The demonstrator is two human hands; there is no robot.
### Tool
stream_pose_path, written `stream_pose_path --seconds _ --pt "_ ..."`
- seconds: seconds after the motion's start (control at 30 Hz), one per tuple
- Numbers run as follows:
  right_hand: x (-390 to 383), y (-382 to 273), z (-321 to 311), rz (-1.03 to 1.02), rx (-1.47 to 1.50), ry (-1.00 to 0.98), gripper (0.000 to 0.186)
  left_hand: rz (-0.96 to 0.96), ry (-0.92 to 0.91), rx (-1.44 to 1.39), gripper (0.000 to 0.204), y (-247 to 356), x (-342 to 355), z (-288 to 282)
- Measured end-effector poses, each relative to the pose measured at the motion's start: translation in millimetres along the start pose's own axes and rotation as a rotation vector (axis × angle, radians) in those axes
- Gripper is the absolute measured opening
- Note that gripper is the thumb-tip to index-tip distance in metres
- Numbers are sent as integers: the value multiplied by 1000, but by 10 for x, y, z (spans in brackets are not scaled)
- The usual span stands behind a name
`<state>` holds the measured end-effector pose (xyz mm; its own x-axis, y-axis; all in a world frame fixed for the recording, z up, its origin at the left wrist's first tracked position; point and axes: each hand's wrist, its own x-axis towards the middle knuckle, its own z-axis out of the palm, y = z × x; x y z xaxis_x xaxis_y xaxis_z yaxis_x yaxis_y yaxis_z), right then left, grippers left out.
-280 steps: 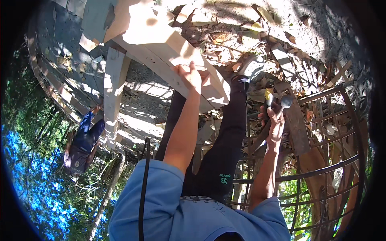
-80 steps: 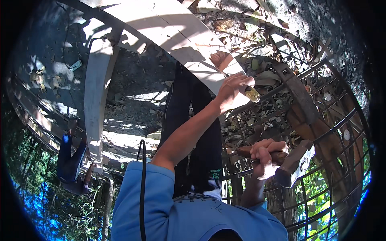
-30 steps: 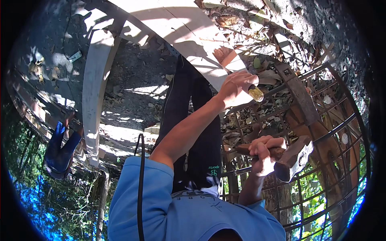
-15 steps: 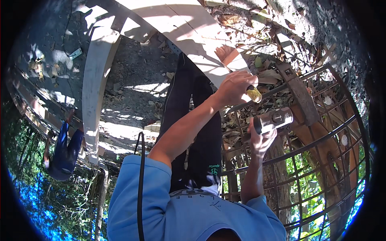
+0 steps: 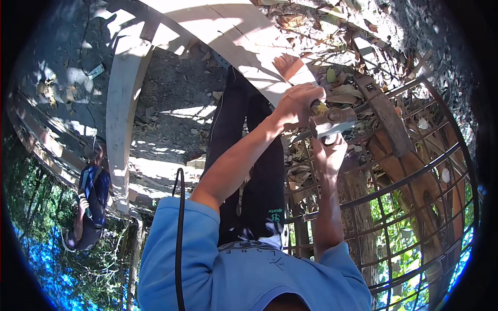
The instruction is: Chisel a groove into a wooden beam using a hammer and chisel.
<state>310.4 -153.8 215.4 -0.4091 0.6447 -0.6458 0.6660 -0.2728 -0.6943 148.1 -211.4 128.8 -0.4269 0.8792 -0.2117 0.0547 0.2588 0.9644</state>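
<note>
Standing at about nine o'clock near the left rim, another person in dark blue [image 5: 91, 207] sits small beside a pale wooden beam [image 5: 120, 119] that runs up toward eleven o'clock and meets a broad sunlit plank [image 5: 228, 36] crossing the top of the view; between them lies bare dirt ground [image 5: 176, 103] strewn with dry leaves. At six o'clock the wearer's light blue shirt [image 5: 207, 269] fills the lower middle, with a black cord [image 5: 179, 233] running up its shoulder and dark trousers [image 5: 249, 155] stretching toward twelve o'clock. From the shirt the left hand [image 5: 295, 103] reaches to about one o'clock, its fingers curled shut around a small yellowish object [image 5: 319, 108] pressed to the plank's edge. Just beside it, at two o'clock, the right hand [image 5: 329, 150] is closed around the handle of a hammer [image 5: 332, 122], whose grey metal head sits touching or nearly touching the left hand's knuckles. Curving from three to five o'clock, a rusty metal grid [image 5: 404, 181] overlaps weathered brown timber [image 5: 389, 124], with green foliage showing through its bars
</note>
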Motion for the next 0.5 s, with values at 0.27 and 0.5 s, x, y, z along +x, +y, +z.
stream_pose_path --seconds 0.27,0.5 --pt "-483 -633 -303 -103 52 -7 26 125 94 -88 41 -87 -194 -57" --pt "-93 -200 33 2 -125 -102 13 -30 5 61 35 -88 -140 -25"
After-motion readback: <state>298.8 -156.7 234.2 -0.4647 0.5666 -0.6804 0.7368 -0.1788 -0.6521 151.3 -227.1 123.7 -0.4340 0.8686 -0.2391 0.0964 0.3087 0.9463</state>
